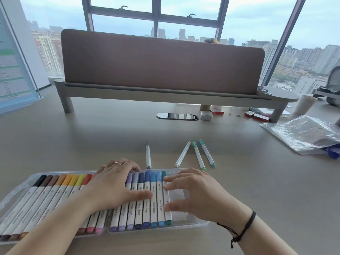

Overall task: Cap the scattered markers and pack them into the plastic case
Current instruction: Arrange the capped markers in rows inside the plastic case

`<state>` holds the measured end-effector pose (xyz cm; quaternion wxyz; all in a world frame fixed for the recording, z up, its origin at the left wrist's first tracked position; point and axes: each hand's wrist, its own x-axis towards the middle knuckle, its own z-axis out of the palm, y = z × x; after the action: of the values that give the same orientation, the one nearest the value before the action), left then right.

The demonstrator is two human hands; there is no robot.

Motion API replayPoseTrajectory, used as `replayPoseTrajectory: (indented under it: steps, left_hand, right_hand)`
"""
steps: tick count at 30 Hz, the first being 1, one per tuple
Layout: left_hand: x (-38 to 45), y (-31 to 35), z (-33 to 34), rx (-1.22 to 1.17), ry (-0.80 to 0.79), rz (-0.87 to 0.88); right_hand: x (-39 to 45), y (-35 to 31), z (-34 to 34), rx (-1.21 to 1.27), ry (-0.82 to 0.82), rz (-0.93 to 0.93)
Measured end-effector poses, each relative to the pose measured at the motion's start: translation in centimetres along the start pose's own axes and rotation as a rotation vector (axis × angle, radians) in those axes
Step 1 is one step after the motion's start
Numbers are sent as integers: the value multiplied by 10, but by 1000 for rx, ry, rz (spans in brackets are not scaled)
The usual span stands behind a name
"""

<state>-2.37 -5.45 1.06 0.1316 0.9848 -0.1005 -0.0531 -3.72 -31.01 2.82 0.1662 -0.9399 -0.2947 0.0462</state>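
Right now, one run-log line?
left hand: pressing packed markers | right hand: fingers on teal marker in case | four markers loose on desk

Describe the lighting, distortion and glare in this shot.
Head view: soft daylight from the windows, faint shadows under both hands; wide-angle bending bows the window frames and stretches the plastic case at the left edge; mild glare on the crinkled plastic bag; marker lettering stays legible.
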Motion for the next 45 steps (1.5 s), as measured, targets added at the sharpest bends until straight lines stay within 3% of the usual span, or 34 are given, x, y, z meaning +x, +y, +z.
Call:
replayPoseTrajectory:
  steps: [9,11,14,16,19,27,32,39,42,45]
  left_hand:
    - [1,-1,2,22,-10,-1]
    - [1,-2,2,27,-7,1]
    - [1,-1,2,31,-14,-1]
    - [1,-1,2,29,-16,-1]
    - [1,-1,1,20,-17,4]
    - [-1,1,-1,9,-16,2]
    - [-1,1,0,7,-16,2]
    - [0,0,0,2,-8,-4]
    - [0,-1,2,3,-10,-9]
    - [1,-3,3,-4,-8,-5]
  right_hand:
    - [2,4,-5,117,5,35]
    - [7,14,-11,229,190,102]
    - [25,46,-23,355,535,354]
    - [38,76,-28,319,613,557]
    - [53,108,-29,263,526,721]
    - [84,122,-35,165,297,792]
    - [81,117,-36,162,313,827]
    - [54,58,-32,617,437,640]
    - [34,24,-21,734,334,500]
    - [20,3,-10,601,200,427]
